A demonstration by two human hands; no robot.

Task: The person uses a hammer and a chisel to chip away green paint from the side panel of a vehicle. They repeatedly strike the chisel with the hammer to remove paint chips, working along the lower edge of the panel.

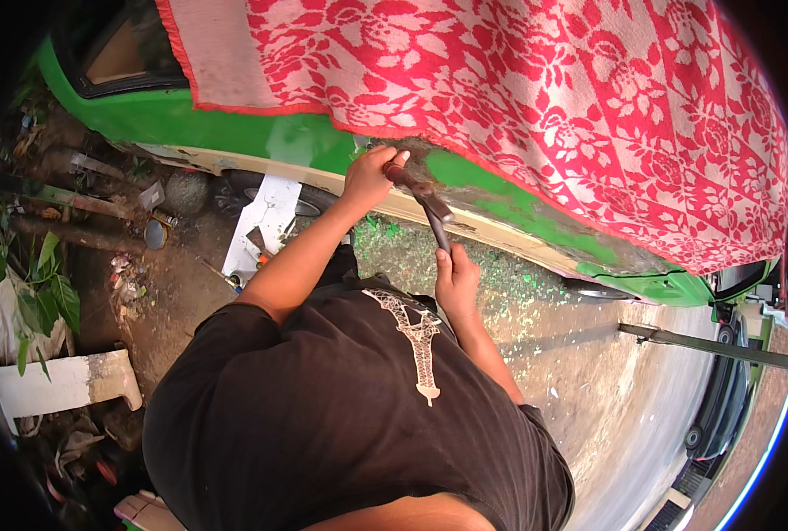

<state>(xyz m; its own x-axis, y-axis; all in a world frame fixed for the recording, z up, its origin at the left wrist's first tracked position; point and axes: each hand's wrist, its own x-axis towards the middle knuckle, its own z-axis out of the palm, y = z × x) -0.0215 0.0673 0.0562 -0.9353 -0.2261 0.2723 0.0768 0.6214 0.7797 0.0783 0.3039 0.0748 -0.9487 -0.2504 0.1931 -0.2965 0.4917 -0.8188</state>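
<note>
My right hand (458, 282) grips the dark handle of a hammer (439, 207), whose head hangs in front of the car's side. My left hand (369, 178) is curled against the body panel, holding a hand tool with a reddish-brown end (396, 174). That end meets or overlaps the hammer head; I cannot tell which. The tool's working end is mostly hidden by my fingers. Along the green car body (287, 139), paint is stripped in patches to grey-brown around a remaining green patch (457, 171). A cream strip (500, 242) runs along the lower side.
A red-and-white floral blanket (500, 86) drapes over the car. Green paint flakes (380, 229) litter the ground. A white board (261, 206), scraper (259, 242) and can (155, 234) lie at left, near plants (49, 299). A metal post (706, 345) and parked car (722, 391) are at right.
</note>
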